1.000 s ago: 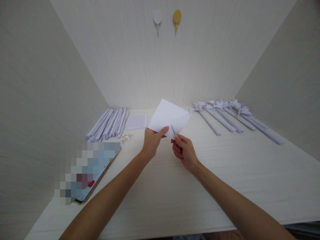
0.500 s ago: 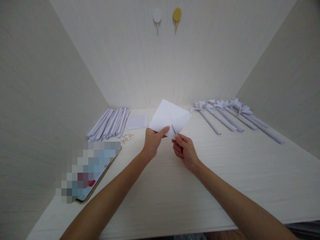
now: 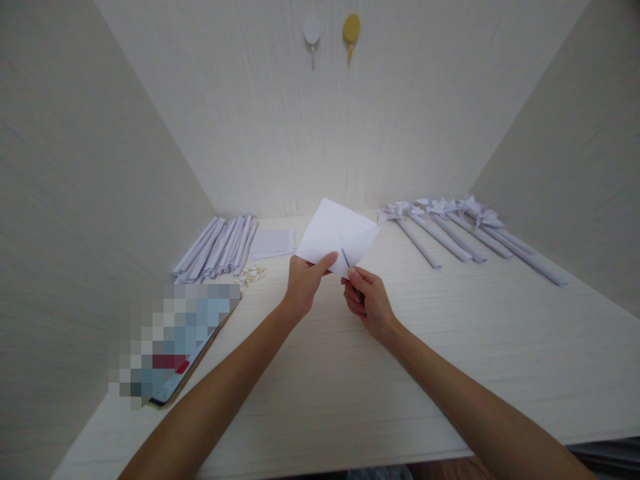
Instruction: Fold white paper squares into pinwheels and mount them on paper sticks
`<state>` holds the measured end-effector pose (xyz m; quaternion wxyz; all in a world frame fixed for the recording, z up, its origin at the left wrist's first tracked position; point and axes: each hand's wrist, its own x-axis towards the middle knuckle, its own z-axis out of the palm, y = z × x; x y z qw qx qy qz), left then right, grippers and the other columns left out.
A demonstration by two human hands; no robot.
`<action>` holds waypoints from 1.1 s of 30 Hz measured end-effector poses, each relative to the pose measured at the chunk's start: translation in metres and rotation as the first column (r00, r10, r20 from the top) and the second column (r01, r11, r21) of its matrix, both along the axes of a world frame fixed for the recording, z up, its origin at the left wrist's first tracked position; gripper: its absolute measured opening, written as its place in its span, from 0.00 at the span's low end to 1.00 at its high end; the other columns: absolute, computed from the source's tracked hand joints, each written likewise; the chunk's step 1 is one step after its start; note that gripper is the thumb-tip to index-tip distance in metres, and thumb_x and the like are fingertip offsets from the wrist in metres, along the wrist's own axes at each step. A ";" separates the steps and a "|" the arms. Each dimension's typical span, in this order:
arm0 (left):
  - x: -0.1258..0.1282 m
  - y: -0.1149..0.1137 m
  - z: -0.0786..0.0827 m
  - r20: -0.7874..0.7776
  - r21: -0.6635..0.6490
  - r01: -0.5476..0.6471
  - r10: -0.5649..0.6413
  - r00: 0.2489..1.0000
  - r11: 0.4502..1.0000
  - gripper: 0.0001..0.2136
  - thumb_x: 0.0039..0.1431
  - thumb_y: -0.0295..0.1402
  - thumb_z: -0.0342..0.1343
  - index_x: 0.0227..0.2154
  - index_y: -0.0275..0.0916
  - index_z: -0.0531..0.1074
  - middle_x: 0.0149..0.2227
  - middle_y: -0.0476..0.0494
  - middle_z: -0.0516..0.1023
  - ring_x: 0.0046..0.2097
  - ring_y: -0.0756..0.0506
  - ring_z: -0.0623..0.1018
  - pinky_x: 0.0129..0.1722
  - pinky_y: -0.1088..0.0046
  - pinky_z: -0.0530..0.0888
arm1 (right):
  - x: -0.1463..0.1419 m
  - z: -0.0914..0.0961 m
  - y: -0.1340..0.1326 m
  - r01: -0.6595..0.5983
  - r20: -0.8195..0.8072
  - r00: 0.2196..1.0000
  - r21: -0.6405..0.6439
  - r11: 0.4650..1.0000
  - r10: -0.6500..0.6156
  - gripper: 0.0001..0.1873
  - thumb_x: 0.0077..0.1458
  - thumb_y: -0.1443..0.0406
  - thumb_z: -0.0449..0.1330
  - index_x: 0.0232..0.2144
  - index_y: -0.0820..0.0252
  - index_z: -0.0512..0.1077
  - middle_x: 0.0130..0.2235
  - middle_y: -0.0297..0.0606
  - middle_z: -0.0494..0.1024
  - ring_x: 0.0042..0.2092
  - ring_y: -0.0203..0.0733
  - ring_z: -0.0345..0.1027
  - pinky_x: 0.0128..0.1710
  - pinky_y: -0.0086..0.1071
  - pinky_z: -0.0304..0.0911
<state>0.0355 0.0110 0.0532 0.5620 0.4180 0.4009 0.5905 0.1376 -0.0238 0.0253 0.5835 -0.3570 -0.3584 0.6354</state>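
One white paper sheet [image 3: 334, 233], held off the table [image 3: 350, 373] by both hands. Left hand [image 3: 303, 283]: thumb and fingers closed on its lower left edge. Right hand [image 3: 369, 300]: fingertips pinched on its lower corner, just beside my left thumb. Left of my fingers: one bundle of rolled paper sticks [image 3: 217, 248], too overlapped to count; one small paper stack [image 3: 273, 243]; scattered small pins [image 3: 253, 273]. Right of them: about five paper pinwheels [image 3: 440, 227], heads overlapping. Above, on the wall: two hooks [image 3: 351, 30].
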 end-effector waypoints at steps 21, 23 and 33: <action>-0.001 0.000 -0.001 -0.012 0.007 0.013 -0.013 1.000 1.000 0.14 0.34 0.32 0.63 0.27 0.31 0.73 0.29 0.43 0.77 0.30 0.49 0.74 0.31 0.72 0.73 | 0.000 0.001 0.000 -0.002 0.012 1.000 -0.002 1.000 0.002 0.15 0.42 0.56 0.58 0.18 0.62 0.62 0.11 0.21 0.53 0.12 0.21 0.38 0.10 0.21 0.31; -0.001 0.000 -0.001 -0.013 0.006 0.014 -0.014 1.000 1.000 0.13 0.34 0.32 0.63 0.27 0.31 0.73 0.29 0.44 0.77 0.30 0.49 0.74 0.32 0.72 0.73 | 0.001 0.001 0.000 -0.002 0.010 1.000 0.003 1.000 0.002 0.15 0.42 0.56 0.58 0.18 0.62 0.62 0.11 0.21 0.54 0.12 0.21 0.38 0.10 0.21 0.31; 0.000 0.001 -0.002 -0.003 0.000 0.019 -0.019 1.000 1.000 0.14 0.33 0.32 0.63 0.28 0.31 0.74 0.29 0.43 0.77 0.31 0.48 0.74 0.32 0.71 0.73 | 0.000 0.001 0.000 -0.002 0.017 1.000 0.008 1.000 0.002 0.15 0.42 0.56 0.59 0.17 0.61 0.61 0.11 0.21 0.52 0.12 0.21 0.38 0.09 0.20 0.31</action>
